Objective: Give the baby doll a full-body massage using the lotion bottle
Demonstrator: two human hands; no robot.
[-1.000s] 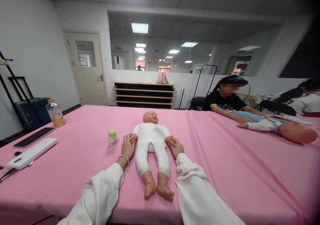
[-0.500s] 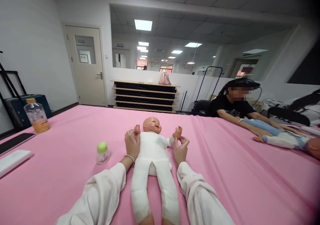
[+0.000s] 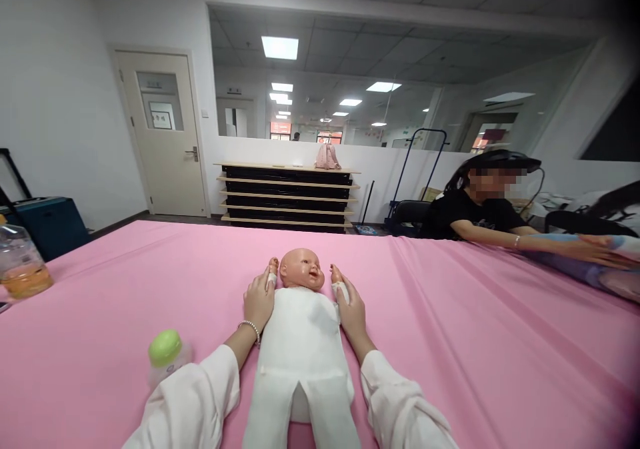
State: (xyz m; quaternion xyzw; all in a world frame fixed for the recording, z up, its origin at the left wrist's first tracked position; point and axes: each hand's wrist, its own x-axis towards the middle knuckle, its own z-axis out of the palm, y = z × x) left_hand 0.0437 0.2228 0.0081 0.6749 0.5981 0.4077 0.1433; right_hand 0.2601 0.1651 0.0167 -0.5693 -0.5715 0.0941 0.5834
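Observation:
A baby doll (image 3: 305, 329) with a white cloth body lies on its back on a pink cloth, its head toward the far side. My left hand (image 3: 259, 300) is closed around the doll arm on the left, with the small doll hand showing above my fingers. On the other side, my right hand (image 3: 352, 308) grips the doll arm on the right, fingers along its white sleeve. Both doll arms point up beside the head. My fingertips are partly hidden behind the arms. The doll's feet are out of view.
A jar with a green lid (image 3: 166, 349) stands near my left sleeve, partly covered by it. A bottle of orange liquid (image 3: 24, 269) is at the left edge. Across the pink-covered table (image 3: 440, 329), at the right, a person (image 3: 480, 202) handles another doll (image 3: 620, 269).
Both doll arms have been brought in closer to the head and straightened upward by my hands. The view has shifted forward and right. The other person's doll has been raised and turned.

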